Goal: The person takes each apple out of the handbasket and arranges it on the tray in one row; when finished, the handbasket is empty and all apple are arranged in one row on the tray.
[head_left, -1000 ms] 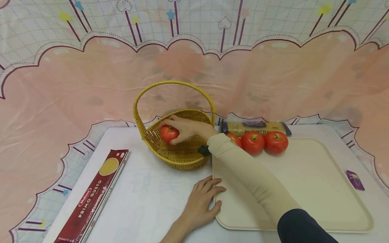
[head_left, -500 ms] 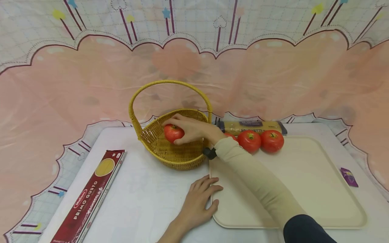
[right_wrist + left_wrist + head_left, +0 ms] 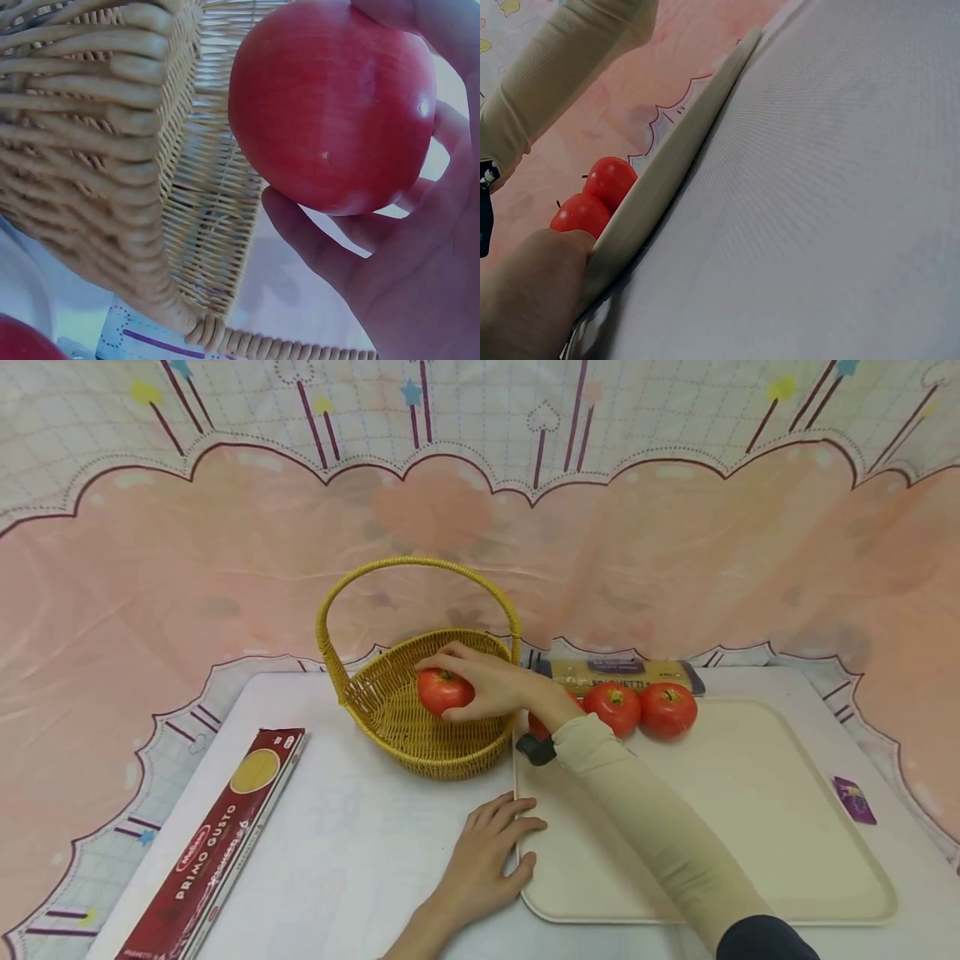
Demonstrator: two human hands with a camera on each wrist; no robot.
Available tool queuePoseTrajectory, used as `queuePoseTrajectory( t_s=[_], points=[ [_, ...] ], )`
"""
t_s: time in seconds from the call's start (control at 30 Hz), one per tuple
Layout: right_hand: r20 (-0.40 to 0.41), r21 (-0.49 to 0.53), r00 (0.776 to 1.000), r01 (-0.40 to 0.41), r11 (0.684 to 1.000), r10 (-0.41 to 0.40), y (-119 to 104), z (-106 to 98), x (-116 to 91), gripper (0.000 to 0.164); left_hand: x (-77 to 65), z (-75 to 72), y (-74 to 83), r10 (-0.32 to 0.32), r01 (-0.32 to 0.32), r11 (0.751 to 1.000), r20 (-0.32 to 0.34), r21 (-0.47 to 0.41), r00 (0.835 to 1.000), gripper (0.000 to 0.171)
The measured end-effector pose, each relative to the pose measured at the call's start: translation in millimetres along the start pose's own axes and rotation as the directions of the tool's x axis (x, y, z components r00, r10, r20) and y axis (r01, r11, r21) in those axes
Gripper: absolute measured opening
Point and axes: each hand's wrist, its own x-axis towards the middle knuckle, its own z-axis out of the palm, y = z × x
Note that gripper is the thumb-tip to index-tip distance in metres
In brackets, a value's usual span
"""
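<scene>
My right hand point(image 3: 487, 681) grips a red tomato point(image 3: 444, 692) over the yellow wicker basket point(image 3: 427, 768). The right wrist view shows the tomato point(image 3: 330, 112) close up, with fingers and thumb around its sides and the woven wall point(image 3: 135, 150) beside it. My left hand point(image 3: 487, 852) rests on the left edge of the cream tray point(image 3: 720, 827), fingers lying over the rim. At the tray's back left are a tomato point(image 3: 615, 708) and another tomato point(image 3: 668, 710); a third point(image 3: 540, 727) is partly hidden by my right wrist.
A gold spaghetti pack point(image 3: 630, 675) lies behind the tomatoes. Left of the basket is a long red spaghetti pack point(image 3: 217, 843). A small purple packet point(image 3: 855, 800) lies right of the tray. The basket's tall handle point(image 3: 420, 562) arches over it.
My right hand has moved right across the basket, still holding the tomato, and the third tomato shows more. My left hand keeps its place on the tray edge. The head view shifted slightly.
</scene>
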Motion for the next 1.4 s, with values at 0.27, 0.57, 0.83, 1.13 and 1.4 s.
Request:
queuePoseTrajectory(
  t_s=[0.27, 0.57, 0.83, 1.13, 1.4],
  points=[
    [-0.053, 0.019, 0.999, -0.005, 1.0, 0.006, 2, 4, -16, 0.065, -0.5, -1.1, 0.4, 0.002, -0.002, 1.0, -0.001, 0.004, 1.0, 0.032],
    [-0.117, 0.06, 0.993, -0.028, 0.998, 0.035, 3, 5, -36, 0.066, 0.1, -1.2, 1.0, 0.007, -0.006, 1.0, -0.012, 0.015, 1.0, 0.031],
    [-0.161, 0.09, 0.987, -0.006, 0.996, 0.02, 2, 7, -50, 0.066, 0.1, -1.8, 1.6, -0.014, 0.014, 1.0, 0.014, -0.002, 1.0, 0.031],
    [-0.209, 0.115, 0.977, -0.017, 0.993, 0.041, 2, 8, -61, 0.066, -0.9, -2.0, 1.4, -0.028, 0.028, 1.0, 0.017, 0.003, 0.999, 0.031],
    [-0.275, 0.146, 0.961, 0.006, 0.989, 0.035, 5, 11, -72, 0.067, -0.5, -1.2, 0.6, -0.021, 0.021, 1.0, 0.016, 0.015, 1.0, 0.031]
  ],
)
